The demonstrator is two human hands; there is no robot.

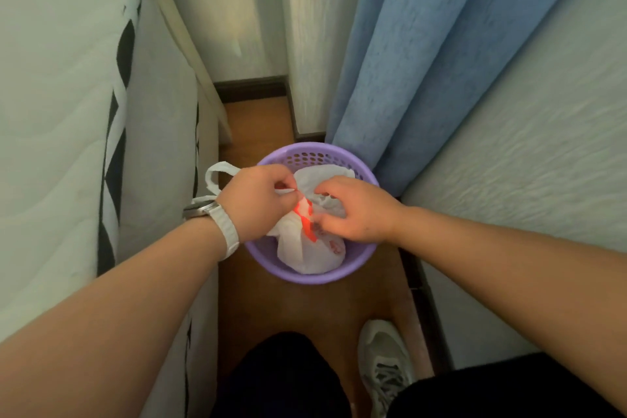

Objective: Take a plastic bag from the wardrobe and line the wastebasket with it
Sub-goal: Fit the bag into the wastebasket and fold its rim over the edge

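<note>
A round purple wastebasket (305,276) with a perforated wall stands on the wooden floor. A white plastic bag (307,254) with red print hangs bunched inside it. My left hand (256,202), a white watch on its wrist, pinches the bag's upper edge over the basket's left side. My right hand (353,210) pinches the bag's edge close beside it, over the basket's right side. One bag handle loops out past my left hand, beyond the rim.
A mattress (61,112) with black-and-white trim fills the left. A blue curtain (424,61) hangs behind the basket on the right, beside a pale wall. My dark-trousered knee (281,380) and a white sneaker (386,363) are on the narrow floor strip below.
</note>
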